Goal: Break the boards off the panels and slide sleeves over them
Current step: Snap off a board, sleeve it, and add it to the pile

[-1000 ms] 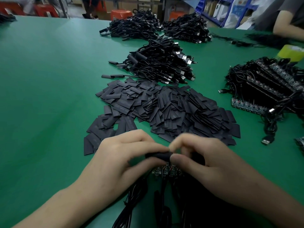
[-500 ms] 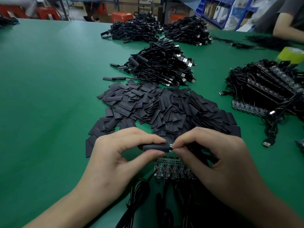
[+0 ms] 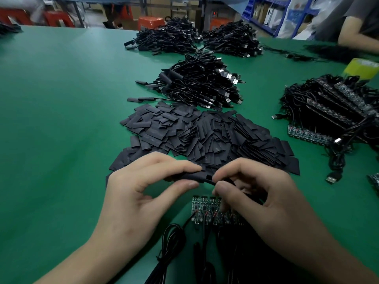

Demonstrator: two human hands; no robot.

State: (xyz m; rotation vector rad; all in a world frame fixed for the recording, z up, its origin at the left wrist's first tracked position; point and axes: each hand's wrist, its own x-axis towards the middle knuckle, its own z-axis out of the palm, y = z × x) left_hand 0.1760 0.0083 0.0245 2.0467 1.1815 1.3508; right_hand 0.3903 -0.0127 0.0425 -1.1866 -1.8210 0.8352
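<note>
- We see the left hand (image 3: pixel 131 197) pinching a black sleeve (image 3: pixel 190 176) between thumb and forefinger, above the tabletop (image 3: pixel 61 119).
- The right hand (image 3: pixel 266 203), fingers curled, pinches the cable (image 3: pixel 213 182) at the sleeve's right end.
- Beneath both hands lies a panel of boards (image 3: pixel 205 208), its far edge showing between the thumbs.
- The sleeve pile (image 3: pixel 205 136) has its near edge just beyond the fingers.
- We find green tabletop spreading wide left of the left hand; stacked panels (image 3: pixel 328 111) sit well right of the right hand.
</note>
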